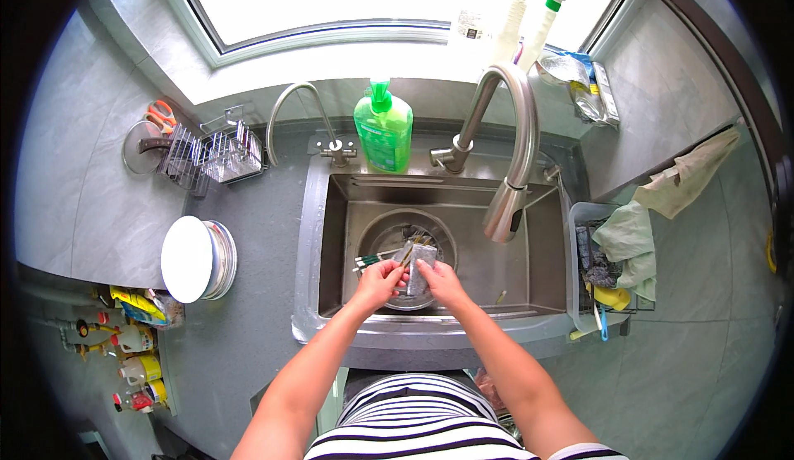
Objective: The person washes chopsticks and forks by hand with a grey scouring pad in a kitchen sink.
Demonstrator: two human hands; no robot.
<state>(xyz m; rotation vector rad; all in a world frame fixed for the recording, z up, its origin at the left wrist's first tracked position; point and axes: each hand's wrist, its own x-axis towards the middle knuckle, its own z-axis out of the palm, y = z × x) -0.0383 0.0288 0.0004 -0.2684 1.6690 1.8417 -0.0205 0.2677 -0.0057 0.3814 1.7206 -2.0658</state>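
Over a round metal basin in the stainless steel sink, my two hands work close together. Pinched in my right hand is a grey scrubbing pad. My left hand grips a thin piece of cutlery, its shape partly hidden by the fingers and pad. White sticks with dark green ends, apparently chopsticks, lean across the basin's left rim. More utensils lie inside the basin behind the pad, too jumbled to tell apart.
A curved pull-down faucet overhangs the sink's right side. Behind stand a green soap bottle and a slim tap. Stacked plates and a wire rack are left; a plastic bin with cloths is right.
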